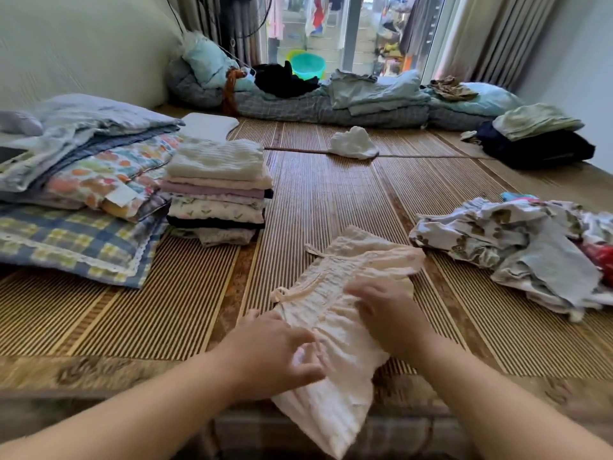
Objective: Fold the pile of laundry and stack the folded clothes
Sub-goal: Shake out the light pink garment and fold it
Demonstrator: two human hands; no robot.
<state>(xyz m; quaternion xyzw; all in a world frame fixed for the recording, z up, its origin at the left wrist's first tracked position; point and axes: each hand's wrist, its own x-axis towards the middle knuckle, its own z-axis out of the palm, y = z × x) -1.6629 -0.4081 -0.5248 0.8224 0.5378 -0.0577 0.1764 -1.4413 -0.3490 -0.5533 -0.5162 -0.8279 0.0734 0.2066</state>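
A: Both of your hands are on the cream garment (351, 260). Your left hand (275, 355) has its fingers curled and seems to pinch the cloth's near edge, though blur softens the view. Your right hand (388, 313) lies with its fingers straight, pressing flat on the middle.

B: Why hold it that way?

A: As I judge it, the flat hand pins the cloth so you can draw the pinched edge over for a fold. The garment lies on the mat (331, 194) right in front of you, its near end reaching past the mat's border.

B: Where should it go after that?

A: Likely onto the stack of folded clothes (217, 190), ahead to your left, well apart from the garment and just beside the pillows (83, 194). The pile of unfolded laundry (517, 254) waits on your right, near the garment but not touching it.

B: Does anything stand in the way?

A: I see nothing lying between the garment and the stack. A small white cloth (353, 142) sits farther back, off that path. The stack is tall and a little uneven, so set things on it gently.
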